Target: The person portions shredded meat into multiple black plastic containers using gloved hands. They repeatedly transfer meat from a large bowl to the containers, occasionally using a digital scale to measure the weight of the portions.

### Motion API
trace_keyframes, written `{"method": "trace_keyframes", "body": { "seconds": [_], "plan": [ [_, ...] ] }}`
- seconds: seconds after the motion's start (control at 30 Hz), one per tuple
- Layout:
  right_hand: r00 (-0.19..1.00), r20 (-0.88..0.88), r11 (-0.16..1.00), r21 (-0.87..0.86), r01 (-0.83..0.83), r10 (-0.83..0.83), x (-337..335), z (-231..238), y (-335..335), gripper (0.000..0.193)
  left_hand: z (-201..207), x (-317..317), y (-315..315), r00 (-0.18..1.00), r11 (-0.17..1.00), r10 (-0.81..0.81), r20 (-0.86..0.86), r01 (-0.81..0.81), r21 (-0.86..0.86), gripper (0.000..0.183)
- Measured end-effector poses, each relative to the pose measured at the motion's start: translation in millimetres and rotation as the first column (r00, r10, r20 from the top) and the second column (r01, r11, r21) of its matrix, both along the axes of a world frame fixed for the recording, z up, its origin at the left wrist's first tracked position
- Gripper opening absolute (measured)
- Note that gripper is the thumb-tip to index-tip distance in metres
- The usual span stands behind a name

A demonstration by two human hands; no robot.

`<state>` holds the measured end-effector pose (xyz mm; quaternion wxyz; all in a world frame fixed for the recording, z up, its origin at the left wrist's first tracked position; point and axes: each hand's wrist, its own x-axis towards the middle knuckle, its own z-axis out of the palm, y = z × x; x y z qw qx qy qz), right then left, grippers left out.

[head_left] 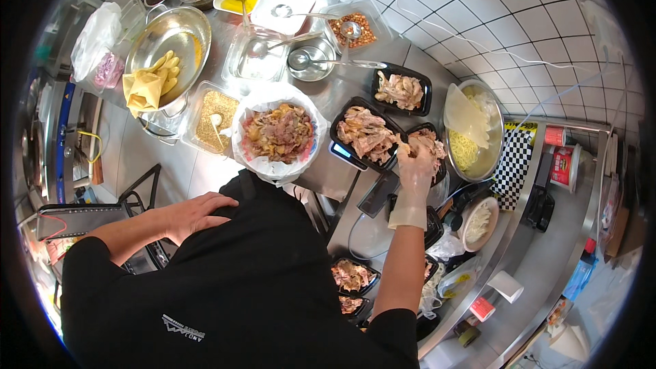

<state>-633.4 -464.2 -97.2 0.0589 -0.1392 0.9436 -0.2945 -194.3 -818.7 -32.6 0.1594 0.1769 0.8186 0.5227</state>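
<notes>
My right hand (414,167), in a clear glove, reaches over a black tray (441,147) of chopped chicken (425,142). Its fingers are closed at the meat, pinching a piece at the tray's left side; the fingertips are partly hidden. Touching that tray is a fuller black tray of chicken (365,133), which sits on a scale with a lit display (347,155). Behind them stands another filled black tray (400,92). My left hand (198,215) is bare and rests on my black clothing at the waist, thumb apart from the fingers, holding nothing.
A lined bowl of meat pieces (279,133) stands left of the scale, beside a tub of sesame-like seeds (213,117). A steel basin (184,34) holds yellow gloves. To the right is a bowl of yellow shreds (471,130). Ladles lie across tubs at the back, before a tiled wall.
</notes>
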Motion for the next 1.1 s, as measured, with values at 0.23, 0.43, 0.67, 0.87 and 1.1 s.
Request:
{"method": "trace_keyframes", "body": {
  "seconds": [0.23,0.43,0.67,0.87,1.1],
  "plan": [
    [0.964,0.208,0.936,-0.275,0.221,-0.166,-3,1,8,0.020,3,-1,1,1.000,1.000,0.019,-0.001,-0.019,0.024,0.092],
    [0.841,0.509,0.588,-0.628,0.510,-0.186,-4,27,6,0.028,-2,2,1,1.000,0.999,-0.015,0.011,0.015,-0.044,0.087],
    [0.863,0.423,0.554,-0.664,0.502,-0.276,-9,43,25,0.029,11,-7,2,1.000,1.000,0.002,0.009,-0.002,0.006,0.076],
    [0.862,0.430,0.551,-0.666,0.503,-0.268,-18,35,59,0.018,3,-7,2,1.000,1.000,-0.023,-0.019,0.023,0.002,0.081],
    [0.840,0.441,0.535,-0.648,0.541,-0.315,-10,41,58,0.022,-3,-5,4,0.998,0.999,-0.034,-0.048,0.034,-0.007,0.091]
  ]
}}
